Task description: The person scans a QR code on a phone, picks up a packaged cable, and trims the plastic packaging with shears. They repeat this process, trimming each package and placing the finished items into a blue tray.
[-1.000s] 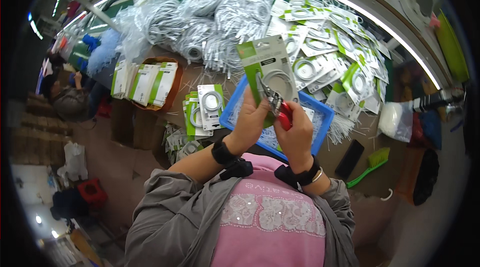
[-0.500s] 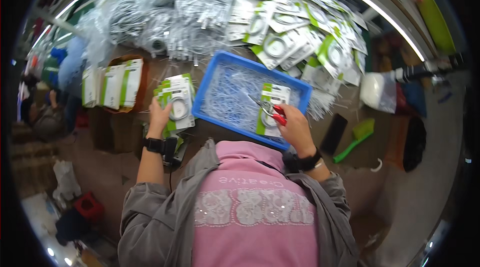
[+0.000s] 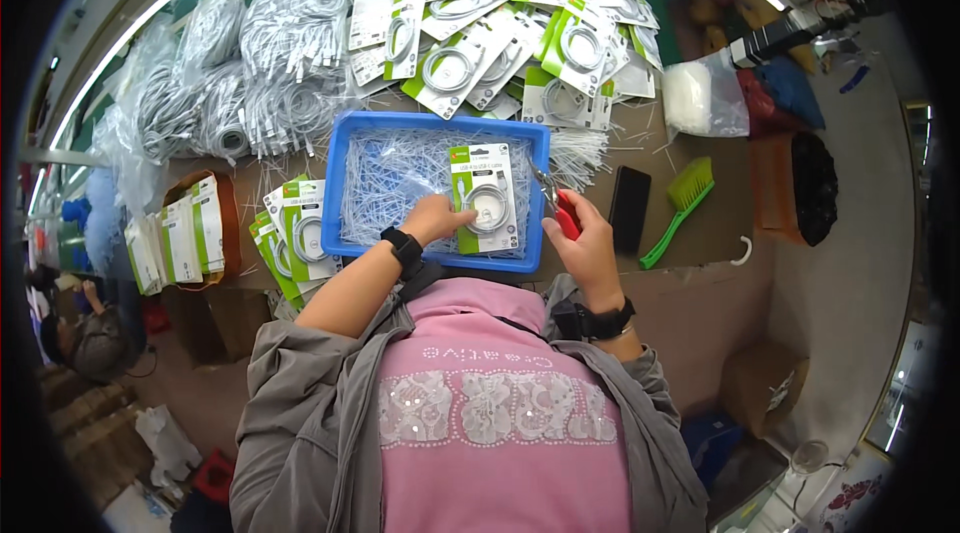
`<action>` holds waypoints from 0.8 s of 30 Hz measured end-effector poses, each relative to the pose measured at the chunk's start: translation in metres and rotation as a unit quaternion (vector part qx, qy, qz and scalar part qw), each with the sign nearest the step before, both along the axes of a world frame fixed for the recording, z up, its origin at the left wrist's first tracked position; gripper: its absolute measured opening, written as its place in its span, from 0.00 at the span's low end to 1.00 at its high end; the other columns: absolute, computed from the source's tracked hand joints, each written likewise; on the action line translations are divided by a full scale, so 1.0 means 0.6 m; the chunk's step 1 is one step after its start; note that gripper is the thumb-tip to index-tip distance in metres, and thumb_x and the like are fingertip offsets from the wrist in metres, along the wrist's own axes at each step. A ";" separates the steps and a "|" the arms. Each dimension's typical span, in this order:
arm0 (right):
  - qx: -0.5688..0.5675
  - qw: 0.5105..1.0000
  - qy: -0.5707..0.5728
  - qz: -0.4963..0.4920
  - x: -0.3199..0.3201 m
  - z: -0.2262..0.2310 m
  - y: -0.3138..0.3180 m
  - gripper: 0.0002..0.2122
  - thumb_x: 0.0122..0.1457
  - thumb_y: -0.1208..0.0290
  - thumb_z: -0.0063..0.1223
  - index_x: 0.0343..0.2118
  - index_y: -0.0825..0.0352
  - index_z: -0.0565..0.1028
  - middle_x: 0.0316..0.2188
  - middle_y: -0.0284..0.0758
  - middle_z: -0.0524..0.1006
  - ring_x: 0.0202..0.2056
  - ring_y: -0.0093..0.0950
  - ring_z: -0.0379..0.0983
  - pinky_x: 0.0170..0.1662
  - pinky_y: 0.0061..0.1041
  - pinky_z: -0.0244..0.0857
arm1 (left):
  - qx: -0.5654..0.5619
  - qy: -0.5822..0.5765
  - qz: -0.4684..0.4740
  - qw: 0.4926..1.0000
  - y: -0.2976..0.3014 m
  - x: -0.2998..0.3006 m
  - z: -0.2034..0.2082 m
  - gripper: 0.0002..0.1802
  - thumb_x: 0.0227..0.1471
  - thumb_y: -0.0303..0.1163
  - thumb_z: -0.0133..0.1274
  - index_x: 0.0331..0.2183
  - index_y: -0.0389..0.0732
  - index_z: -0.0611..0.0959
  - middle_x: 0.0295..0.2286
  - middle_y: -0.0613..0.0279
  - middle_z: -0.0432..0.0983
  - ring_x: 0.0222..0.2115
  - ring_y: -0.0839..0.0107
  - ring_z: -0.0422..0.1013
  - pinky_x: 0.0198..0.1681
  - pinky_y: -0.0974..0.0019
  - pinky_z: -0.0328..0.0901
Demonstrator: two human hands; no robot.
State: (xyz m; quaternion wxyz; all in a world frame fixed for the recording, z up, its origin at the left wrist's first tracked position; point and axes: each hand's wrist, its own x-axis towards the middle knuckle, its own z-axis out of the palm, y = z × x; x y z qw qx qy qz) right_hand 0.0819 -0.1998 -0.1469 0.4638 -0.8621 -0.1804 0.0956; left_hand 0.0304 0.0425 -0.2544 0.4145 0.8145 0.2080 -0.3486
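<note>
A white-and-green card with a coiled white cable [image 3: 489,195] is over the cut plastic strips in a blue tray [image 3: 341,173]. My left hand [image 3: 437,220] grips its lower left edge, thumb on the front, other fingers partly hidden. Just right of the card, my right hand [image 3: 588,245] is closed around the red handles of a pair of cutting pliers [image 3: 567,213]. Their metal jaws point up by the tray's right rim; whether these are parted is hard to make out. Left of the tray lies a small pile of similar cable cards [image 3: 307,223].
Behind the tray rise a heap of carded cables [image 3: 450,68] and bundles of white cables [image 3: 300,83]. A basket of cards [image 3: 205,223] stands left. To the right lie cut ties [image 3: 575,153], a black phone-like slab [image 3: 628,208] and a green brush [image 3: 680,205].
My left hand has left the card pile and moved right to the card in the tray. The pliers have turned from pointing left over the card to pointing up beside it. The view has shifted.
</note>
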 end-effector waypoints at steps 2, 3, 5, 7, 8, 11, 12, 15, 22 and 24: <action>0.005 1.000 0.015 -0.001 -0.002 -0.001 -0.007 0.20 0.48 0.71 0.60 0.44 0.70 0.71 0.37 0.43 0.75 0.38 0.35 0.74 0.42 0.27 0.66 | 0.010 -0.014 0.027 0.999 -0.011 -0.008 -0.016 0.25 0.46 0.47 0.55 0.32 0.30 0.78 0.25 0.49 0.77 0.28 0.58 0.75 0.33 0.59 0.68; 0.009 1.000 0.022 0.000 -0.003 -0.002 -0.007 0.20 0.48 0.71 0.60 0.45 0.70 0.71 0.37 0.43 0.75 0.38 0.33 0.74 0.42 0.26 0.66 | 0.027 -0.069 0.066 0.995 -0.007 -0.015 -0.022 0.24 0.47 0.45 0.54 0.34 0.30 0.77 0.27 0.49 0.77 0.30 0.59 0.75 0.34 0.60 0.68; 0.011 1.000 0.017 0.005 -0.003 -0.002 -0.008 0.20 0.48 0.71 0.60 0.45 0.70 0.71 0.37 0.43 0.75 0.38 0.33 0.74 0.42 0.26 0.66 | 0.064 -0.178 0.147 0.971 0.011 -0.034 -0.030 0.22 0.49 0.40 0.52 0.38 0.30 0.75 0.32 0.48 0.76 0.33 0.62 0.74 0.37 0.61 0.67; 0.010 1.000 0.002 0.023 0.002 -0.003 -0.004 0.20 0.48 0.72 0.60 0.45 0.70 0.71 0.37 0.43 0.75 0.38 0.33 0.74 0.42 0.26 0.66 | 0.000 -0.198 0.201 0.959 0.038 -0.052 -0.015 0.22 0.50 0.39 0.51 0.41 0.30 0.73 0.34 0.50 0.75 0.35 0.63 0.73 0.38 0.61 0.67; 0.017 0.999 0.001 0.027 0.004 -0.002 -0.001 0.20 0.48 0.72 0.60 0.45 0.70 0.71 0.37 0.43 0.75 0.38 0.33 0.74 0.42 0.26 0.66 | -0.072 -0.216 0.251 0.941 0.051 -0.059 0.000 0.22 0.51 0.37 0.51 0.43 0.30 0.72 0.37 0.51 0.74 0.37 0.65 0.73 0.39 0.62 0.66; 0.034 0.998 0.015 0.048 0.008 0.003 0.014 0.20 0.47 0.73 0.60 0.45 0.70 0.71 0.38 0.43 0.74 0.40 0.35 0.73 0.44 0.28 0.65 | -0.234 -0.234 0.358 0.873 0.071 -0.079 0.066 0.24 0.53 0.38 0.49 0.47 0.31 0.68 0.39 0.54 0.73 0.38 0.67 0.71 0.40 0.65 0.65; 0.042 0.997 0.014 0.056 0.007 0.007 0.021 0.20 0.47 0.73 0.60 0.45 0.70 0.71 0.38 0.43 0.74 0.40 0.35 0.73 0.44 0.28 0.65 | -0.331 -0.227 0.407 0.820 0.071 -0.084 0.099 0.26 0.54 0.40 0.48 0.48 0.30 0.67 0.39 0.56 0.72 0.37 0.69 0.70 0.40 0.67 0.65; 0.016 0.987 -0.099 0.126 0.003 0.042 0.049 0.21 0.45 0.76 0.59 0.45 0.69 0.70 0.39 0.42 0.73 0.41 0.38 0.71 0.45 0.30 0.64 | -0.544 -0.218 0.429 0.687 0.091 -0.116 0.136 0.30 0.55 0.44 0.47 0.51 0.30 0.65 0.38 0.58 0.70 0.35 0.70 0.68 0.39 0.69 0.65; 0.020 0.956 -0.182 0.228 -0.018 0.142 0.094 0.25 0.41 0.76 0.61 0.46 0.66 0.70 0.39 0.40 0.73 0.40 0.39 0.69 0.44 0.33 0.62 | -0.735 -0.215 0.370 0.526 0.089 -0.161 0.213 0.40 0.55 0.54 0.43 0.54 0.27 0.61 0.36 0.57 0.69 0.31 0.71 0.66 0.33 0.71 0.65; 0.004 0.948 -0.208 0.239 -0.021 0.151 0.099 0.25 0.40 0.75 0.61 0.46 0.66 0.70 0.39 0.39 0.73 0.40 0.38 0.69 0.44 0.33 0.62 | -0.739 -0.204 0.381 0.517 0.083 -0.166 0.234 0.42 0.54 0.56 0.42 0.54 0.27 0.61 0.37 0.54 0.69 0.32 0.69 0.68 0.34 0.70 0.67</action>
